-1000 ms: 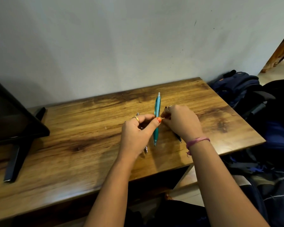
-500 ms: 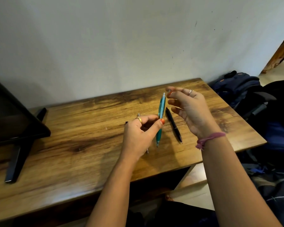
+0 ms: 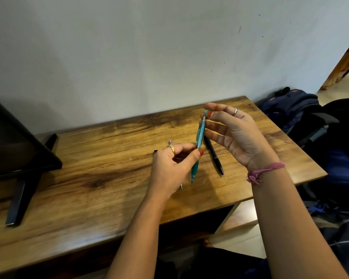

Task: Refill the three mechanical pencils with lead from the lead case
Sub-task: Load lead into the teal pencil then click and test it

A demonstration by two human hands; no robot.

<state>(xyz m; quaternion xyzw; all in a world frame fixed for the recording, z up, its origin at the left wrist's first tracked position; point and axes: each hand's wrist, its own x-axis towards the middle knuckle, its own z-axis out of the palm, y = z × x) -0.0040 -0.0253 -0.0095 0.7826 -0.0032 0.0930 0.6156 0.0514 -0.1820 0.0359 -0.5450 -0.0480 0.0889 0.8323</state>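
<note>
Your colours, item by item: teal translucent pencil (image 3: 197, 147) with a white band near its far end; black pencil (image 3: 214, 157) on the table (image 3: 89, 178), which is warm brown wood with dark grain streaks. Orange-red nail polish on both hands. Gold ring on your left hand (image 3: 170, 168), silver ring and pink wrist thread on your right hand (image 3: 237, 135). Navy backpack (image 3: 290, 105), far right.

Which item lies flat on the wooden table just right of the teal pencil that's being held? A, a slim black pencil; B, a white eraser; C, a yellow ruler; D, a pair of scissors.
A: a slim black pencil lies flat on the wooden table, just right of the teal translucent mechanical pencil that the left hand grips mid-barrel and the right hand pinches at its top end.
</note>
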